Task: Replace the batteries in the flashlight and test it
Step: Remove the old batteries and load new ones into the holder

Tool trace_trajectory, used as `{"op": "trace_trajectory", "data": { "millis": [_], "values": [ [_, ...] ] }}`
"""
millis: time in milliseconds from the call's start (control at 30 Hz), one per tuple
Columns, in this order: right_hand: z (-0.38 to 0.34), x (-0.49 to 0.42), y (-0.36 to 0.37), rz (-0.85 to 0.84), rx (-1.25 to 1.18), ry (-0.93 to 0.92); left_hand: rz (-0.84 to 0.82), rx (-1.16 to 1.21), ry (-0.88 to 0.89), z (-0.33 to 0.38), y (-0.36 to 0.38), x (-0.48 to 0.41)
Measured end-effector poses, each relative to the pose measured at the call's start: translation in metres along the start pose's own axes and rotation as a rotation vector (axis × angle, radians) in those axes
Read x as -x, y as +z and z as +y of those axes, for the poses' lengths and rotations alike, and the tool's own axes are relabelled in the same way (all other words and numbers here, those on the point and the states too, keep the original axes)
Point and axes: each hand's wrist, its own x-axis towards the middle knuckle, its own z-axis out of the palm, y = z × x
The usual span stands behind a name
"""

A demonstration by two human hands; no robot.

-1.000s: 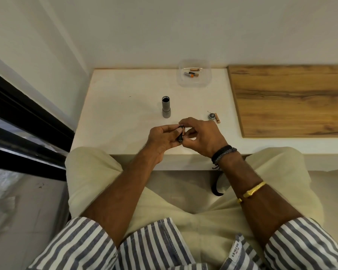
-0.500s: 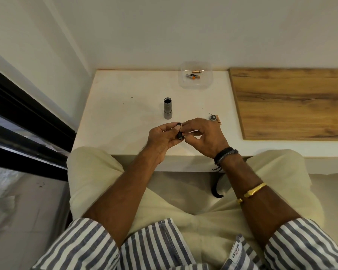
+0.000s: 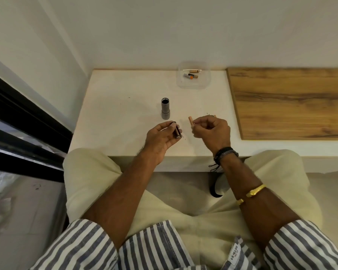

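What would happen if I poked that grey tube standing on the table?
The flashlight body stands upright on one end, tall and narrow, so it would probably tip. Being round, it would likely roll across the smooth white table. It looks like metal, so probably stiff, and open-topped, maybe empty and light.

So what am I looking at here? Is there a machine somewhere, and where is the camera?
No machine: these are a person's two bare hands, filmed by one wide camera worn on the head, looking down over the lap at a white table. The left hand holds a small dark battery holder. The right hand pinches a single battery in its grip. Standing upright on the table is the grey flashlight body, open at the top. Further back, a clear plastic tub contains a few more batteries. A wooden board lies to the right.
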Motion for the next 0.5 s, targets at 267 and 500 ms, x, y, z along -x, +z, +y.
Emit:
{"op": "trace_trajectory", "data": {
  "millis": [267,500],
  "values": [
    [0.029,-0.033,-0.033,0.362,0.099,0.165,-0.061,0.077,-0.055,-0.005,0.001,-0.003],
    [0.044,-0.048,-0.036,0.373,0.305,0.192,-0.135,0.128,-0.104,-0.007,-0.002,-0.007]
  ]
}}
